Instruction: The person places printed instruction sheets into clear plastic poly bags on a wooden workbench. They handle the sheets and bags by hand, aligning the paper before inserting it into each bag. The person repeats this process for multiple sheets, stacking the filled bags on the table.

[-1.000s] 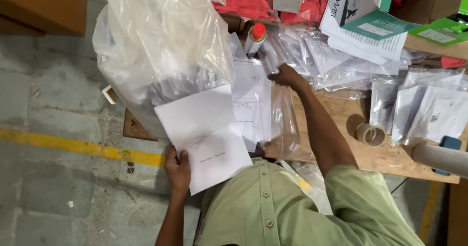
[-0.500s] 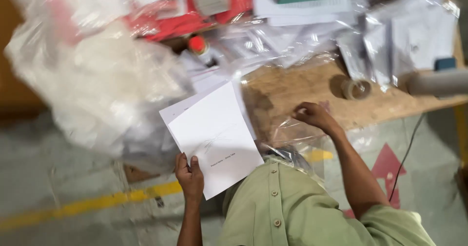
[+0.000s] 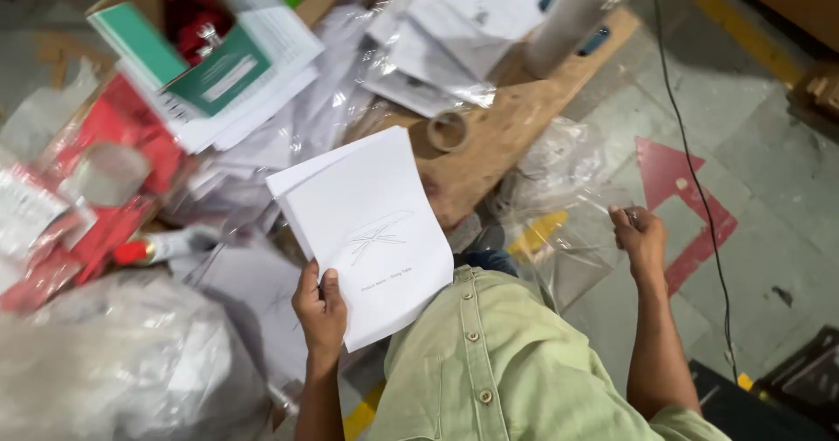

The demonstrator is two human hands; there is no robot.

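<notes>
Left hand (image 3: pixel 320 312) gripping white booklet (image 3: pixel 367 231), right hand (image 3: pixel 641 242) clutching clear plastic bag (image 3: pixel 559 205), beside wooden table (image 3: pixel 489 135)

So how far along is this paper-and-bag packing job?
Done, it seems: several sheets already sit in clear sleeves on the wooden table. In hand: the left hand holds a small stack of white sheets, and the right hand grips an empty clear plastic bag. Left: these sheets are not yet in the bag, and loose papers lie on the table.
</notes>
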